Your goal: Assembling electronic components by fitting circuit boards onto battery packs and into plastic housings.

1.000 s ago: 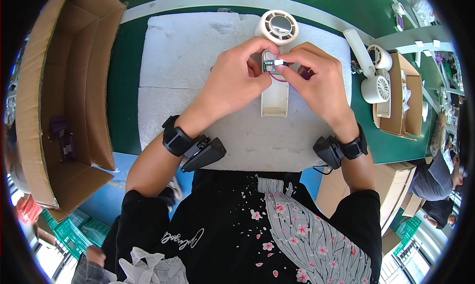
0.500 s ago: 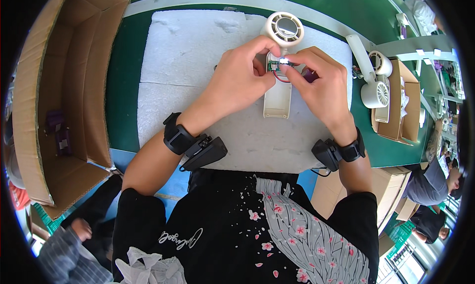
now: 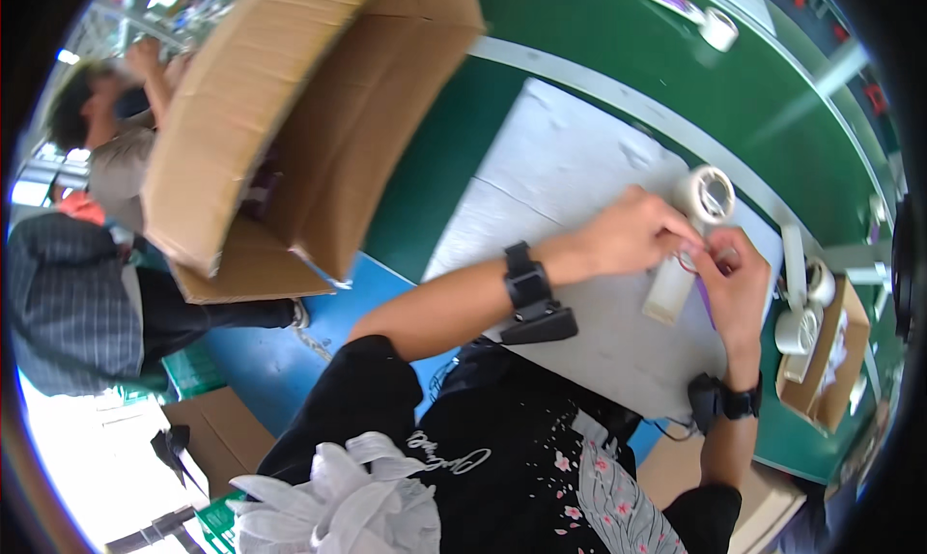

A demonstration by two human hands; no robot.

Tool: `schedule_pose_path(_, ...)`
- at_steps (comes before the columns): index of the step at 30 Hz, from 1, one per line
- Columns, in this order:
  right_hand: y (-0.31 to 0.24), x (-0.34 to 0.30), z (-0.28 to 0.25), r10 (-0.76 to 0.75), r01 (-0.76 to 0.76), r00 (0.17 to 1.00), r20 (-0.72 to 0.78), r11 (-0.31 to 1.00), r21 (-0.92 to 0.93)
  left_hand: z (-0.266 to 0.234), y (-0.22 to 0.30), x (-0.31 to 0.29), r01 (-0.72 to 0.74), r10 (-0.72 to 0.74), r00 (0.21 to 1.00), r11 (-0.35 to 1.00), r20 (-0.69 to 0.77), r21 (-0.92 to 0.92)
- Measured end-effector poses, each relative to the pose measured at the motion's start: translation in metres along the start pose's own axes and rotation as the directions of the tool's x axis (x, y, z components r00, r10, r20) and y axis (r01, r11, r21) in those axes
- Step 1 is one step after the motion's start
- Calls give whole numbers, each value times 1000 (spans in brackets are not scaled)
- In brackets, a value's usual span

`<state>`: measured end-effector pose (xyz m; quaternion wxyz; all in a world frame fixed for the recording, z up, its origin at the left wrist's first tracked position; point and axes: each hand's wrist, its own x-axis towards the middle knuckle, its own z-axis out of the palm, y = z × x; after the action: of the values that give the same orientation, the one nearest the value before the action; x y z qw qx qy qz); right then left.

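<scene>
A cream handheld fan (image 3: 712, 195) lies on a white foam board, its round head away from me and its opened handle (image 3: 666, 295) toward me. My left hand (image 3: 639, 233) is closed, thumb and forefinger pinched at the handle's top; what is between them is hidden. Close against it, my right hand (image 3: 734, 282) curls its fingers over the same spot. A purple part (image 3: 705, 301) shows along the right palm. A red wire (image 3: 687, 261) loops between the hands. The small circuit board seen earlier is covered by my fingers.
The foam board (image 3: 541, 182) rests on a green table. A tall cardboard box (image 3: 372, 119) stands at left. At right are more white fans (image 3: 796, 330) and a small carton (image 3: 832, 366). Another fan (image 3: 716, 29) lies far back. A person (image 3: 77, 293) is at far left.
The view has swung left, so the fan and my hands appear farther right. Both hands stay at the handle's top. The circuit board and its light are no longer visible.
</scene>
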<state>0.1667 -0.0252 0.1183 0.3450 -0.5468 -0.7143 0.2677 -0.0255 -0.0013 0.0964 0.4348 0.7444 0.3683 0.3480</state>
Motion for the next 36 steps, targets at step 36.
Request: schedule_pose_path(36, -59, -40, -43, -110, 188, 979, 173, 817, -545, -10, 35, -23, -23, 13, 995, 994, -96, -104)
